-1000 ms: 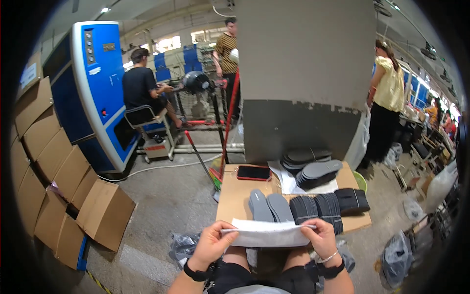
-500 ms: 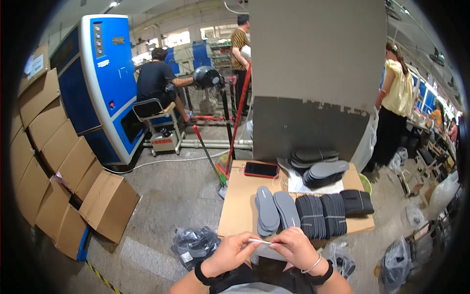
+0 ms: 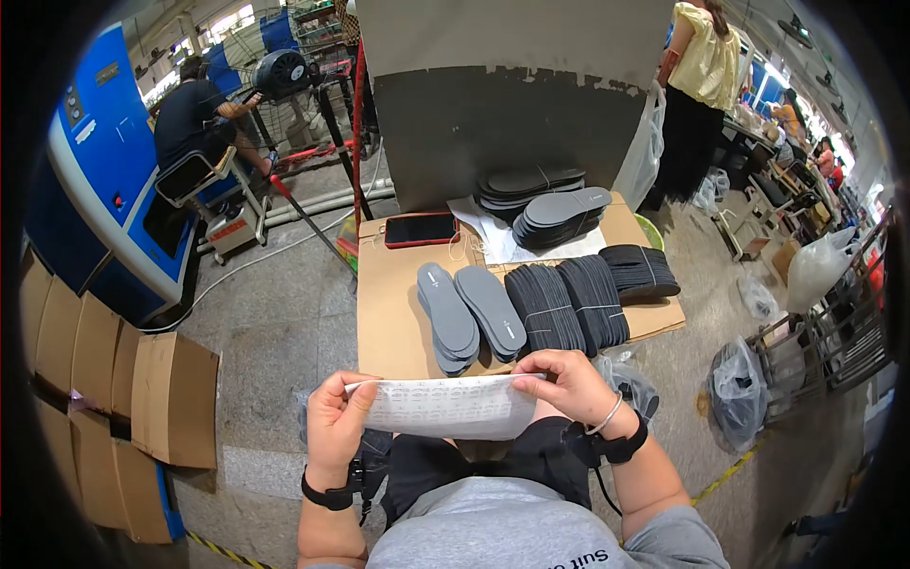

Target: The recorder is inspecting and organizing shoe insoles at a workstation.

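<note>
Low in the frame, the left hand (image 3: 334,417) and right hand (image 3: 566,379) each pinch an end of a white printed sheet (image 3: 445,408), stretched flat between them above the lap. Just beyond stands a cardboard table (image 3: 393,313) carrying two grey insoles (image 3: 469,308), bundled black insoles (image 3: 569,303) to their right, a stacked grey pile (image 3: 559,213) and a red-cased phone (image 3: 420,229). Flattened cardboard boxes (image 3: 114,379) lean at lower left; tied plastic bags (image 3: 744,389) sit at right.
</note>
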### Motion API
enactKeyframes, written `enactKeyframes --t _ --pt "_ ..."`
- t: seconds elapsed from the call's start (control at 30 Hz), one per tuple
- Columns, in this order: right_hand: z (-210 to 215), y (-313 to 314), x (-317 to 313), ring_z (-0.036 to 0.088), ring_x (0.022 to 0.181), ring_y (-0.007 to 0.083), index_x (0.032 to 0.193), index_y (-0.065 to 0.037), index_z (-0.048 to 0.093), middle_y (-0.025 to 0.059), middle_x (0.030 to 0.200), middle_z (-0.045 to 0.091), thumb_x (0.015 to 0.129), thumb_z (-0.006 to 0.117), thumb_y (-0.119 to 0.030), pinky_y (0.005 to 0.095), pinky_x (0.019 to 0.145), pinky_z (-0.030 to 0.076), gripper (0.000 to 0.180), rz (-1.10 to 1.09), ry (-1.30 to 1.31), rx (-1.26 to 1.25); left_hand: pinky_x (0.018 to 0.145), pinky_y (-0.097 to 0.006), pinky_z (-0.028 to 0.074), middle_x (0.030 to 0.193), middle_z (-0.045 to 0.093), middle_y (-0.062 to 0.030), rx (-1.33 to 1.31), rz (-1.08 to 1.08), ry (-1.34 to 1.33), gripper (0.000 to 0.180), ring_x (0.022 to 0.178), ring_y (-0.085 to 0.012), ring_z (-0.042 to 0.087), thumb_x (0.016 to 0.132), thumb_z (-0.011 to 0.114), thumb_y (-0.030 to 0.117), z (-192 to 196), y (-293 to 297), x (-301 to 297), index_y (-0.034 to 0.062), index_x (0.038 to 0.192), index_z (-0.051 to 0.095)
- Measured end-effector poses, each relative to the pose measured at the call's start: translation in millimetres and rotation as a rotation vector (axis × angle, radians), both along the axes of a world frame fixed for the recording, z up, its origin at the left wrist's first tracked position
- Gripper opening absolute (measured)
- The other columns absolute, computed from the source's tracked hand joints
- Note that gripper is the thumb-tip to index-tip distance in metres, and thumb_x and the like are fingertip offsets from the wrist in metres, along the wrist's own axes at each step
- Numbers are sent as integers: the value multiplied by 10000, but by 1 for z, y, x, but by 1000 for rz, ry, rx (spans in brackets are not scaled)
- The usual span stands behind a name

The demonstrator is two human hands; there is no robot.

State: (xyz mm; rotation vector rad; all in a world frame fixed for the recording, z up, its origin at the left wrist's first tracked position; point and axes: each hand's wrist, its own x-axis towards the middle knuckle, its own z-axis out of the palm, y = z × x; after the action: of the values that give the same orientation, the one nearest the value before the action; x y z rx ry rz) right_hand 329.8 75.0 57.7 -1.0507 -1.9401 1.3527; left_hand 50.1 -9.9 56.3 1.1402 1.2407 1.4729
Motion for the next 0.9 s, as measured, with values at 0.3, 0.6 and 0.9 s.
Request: enactKeyframes --t 0.3,0.6,0.9 --pt "-24 3 -3 550 695 42 884 2 672 0 765 647 821 667 -126 201 647 459 143 -100 242 -229 659 -188 437 814 637 -24 -48 35 -75 119 720 -52 562 876 606 106 -18 -2 -10 -11 893 609" --pt "-7 13 -12 592 884 168 1018 -18 620 90 963 634 748 727 -219 287 781 458 353 -54 27 175 656 -190 439 806 643 -30 -71 20 40 110 711 -57 561 866 607 81 -7 3 -9 -24 897 621" --pt "-5 28 -45 581 842 285 978 -37 593 112 866 628 792 646 -191 364 795 438 248 276 -89 237 554 -193 414 684 633 -43 -55 -35 390 104 614 -50 538 829 640 74 11 11 -1 -18 876 655"
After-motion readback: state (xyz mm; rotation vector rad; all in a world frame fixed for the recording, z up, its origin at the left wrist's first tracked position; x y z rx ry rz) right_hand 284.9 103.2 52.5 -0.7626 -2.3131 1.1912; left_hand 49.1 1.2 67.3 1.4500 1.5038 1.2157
